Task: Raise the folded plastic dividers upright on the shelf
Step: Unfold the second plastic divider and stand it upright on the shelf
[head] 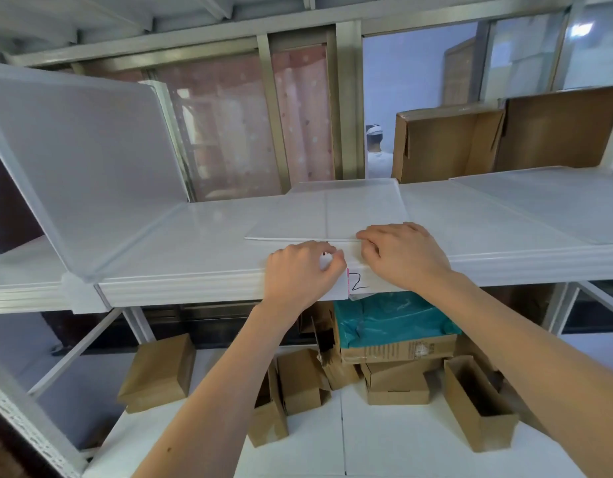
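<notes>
Left hand (299, 274) and right hand (401, 258), both bare, each on a bare forearm; one small dark mark (169, 450) lies on the left forearm (208, 391).

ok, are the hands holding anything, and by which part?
Right hand pinches the flat folded white plastic divider at its front edge. Left hand is curled just by that edge; its grip cannot be told.

You stand in a storeroom; white metal shelving (180, 288) fills your view; brown cardboard boxes (158, 372) crowd the lower level; a handwritten label (358, 282) marks its front edge.
</notes>
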Motion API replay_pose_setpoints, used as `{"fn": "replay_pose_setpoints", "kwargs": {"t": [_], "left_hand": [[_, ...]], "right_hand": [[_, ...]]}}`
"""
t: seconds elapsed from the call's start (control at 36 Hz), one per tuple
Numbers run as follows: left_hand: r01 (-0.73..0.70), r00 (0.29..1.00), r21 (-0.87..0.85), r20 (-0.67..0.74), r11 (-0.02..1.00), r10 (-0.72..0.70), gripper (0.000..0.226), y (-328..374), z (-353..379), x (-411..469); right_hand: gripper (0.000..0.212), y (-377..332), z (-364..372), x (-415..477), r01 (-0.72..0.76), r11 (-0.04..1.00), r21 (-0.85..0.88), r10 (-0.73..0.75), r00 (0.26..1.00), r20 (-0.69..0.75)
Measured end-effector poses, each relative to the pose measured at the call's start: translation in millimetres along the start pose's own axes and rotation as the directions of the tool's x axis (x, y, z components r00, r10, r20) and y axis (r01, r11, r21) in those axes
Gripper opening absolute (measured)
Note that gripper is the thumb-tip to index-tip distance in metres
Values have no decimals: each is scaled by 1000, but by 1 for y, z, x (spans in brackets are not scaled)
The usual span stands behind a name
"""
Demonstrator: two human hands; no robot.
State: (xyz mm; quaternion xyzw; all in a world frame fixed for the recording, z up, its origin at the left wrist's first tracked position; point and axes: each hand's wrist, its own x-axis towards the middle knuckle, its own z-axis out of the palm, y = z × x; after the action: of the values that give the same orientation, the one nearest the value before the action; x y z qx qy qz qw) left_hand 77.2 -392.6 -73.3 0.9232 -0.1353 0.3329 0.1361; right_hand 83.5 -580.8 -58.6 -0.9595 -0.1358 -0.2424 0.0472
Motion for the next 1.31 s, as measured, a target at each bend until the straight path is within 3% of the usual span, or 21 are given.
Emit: {"fn": "replay_pose_setpoints", "kwargs": {"t": [0.14, 0.22, 0.28, 0.31, 0.39, 0.44, 0.53, 0.58, 0.69, 0.78, 0.83, 0.89, 0.92, 1.0, 1.08, 1.19, 1.31], "left_hand": [[-11, 997, 15, 81, 1000, 9, 65, -5, -9, 0], [106, 988, -270, 137, 957, -71, 73, -6, -20, 1], [174, 985, -469, 91, 866, -148, 63, -11, -26, 7], [192, 981, -473, 65, 860, -183, 53, -16, -27, 11], [277, 960, -152, 93, 949, -265, 52, -49, -26, 24], [385, 900, 23, 210, 923, -381, 60, -70, -27, 31], [482, 814, 54, 343, 875, -469, 67, -85, -31, 39], [518, 803, -56, 376, 853, -463, 69, -83, -34, 41], [626, 780, -519, 406, 582, -477, 66, -80, -40, 45], [642, 747, -664, 430, 384, -507, 64, -86, -50, 52], [636, 696, -756, 475, 154, -539, 58, -91, -55, 57], [550, 678, -825, 533, -131, -507, 48, -92, -57, 60], [487, 688, -845, 528, -222, -497, 43, -91, -58, 61], [347, 757, -875, 474, -338, -449, 34, -76, -62, 64], [322, 837, -885, 432, -337, -336, 35, -47, -69, 62], [377, 883, -903, 417, -205, -217, 39, -14, -74, 51], [405, 906, -912, 410, -70, -104, 49, -1, -72, 37]], "right_hand": [[56, 4, -6, 13, -92, 996, 15, 85, 960, 267], [57, 6, -14, 14, -118, 989, 87, 86, 948, 307], [60, 7, -17, 13, -142, 981, 129, 96, 944, 315], [60, 7, -18, 13, -144, 979, 144, 94, 946, 311], [56, 5, -19, 9, -153, 971, 185, 97, 955, 279], [54, 5, -19, 8, -166, 966, 197, 110, 957, 269], [52, 7, -16, 10, -173, 967, 188, 120, 956, 266], [50, 8, -14, 11, -168, 971, 170, 119, 957, 266], [53, 6, -15, 10, -172, 975, 142, 131, 957, 259], [60, 4, -17, 10, -178, 976, 122, 141, 954, 263], [63, 3, -19, 11, -200, 972, 126, 162, 951, 263], [66, 2, -21, 12, -225, 963, 146, 181, 947, 264], [68, 0, -22, 14, -234, 960, 151, 189, 946, 263], [65, -6, -22, 18, -271, 954, 131, 241, 948, 207], [54, -21, -24, 25, -293, 951, 101, 278, 951, 135], [43, -48, -27, 33, -258, 957, 130, 244, 963, 113], [47, -64, -24, 41, -294, 923, 249, 267, 954, 136]]}}
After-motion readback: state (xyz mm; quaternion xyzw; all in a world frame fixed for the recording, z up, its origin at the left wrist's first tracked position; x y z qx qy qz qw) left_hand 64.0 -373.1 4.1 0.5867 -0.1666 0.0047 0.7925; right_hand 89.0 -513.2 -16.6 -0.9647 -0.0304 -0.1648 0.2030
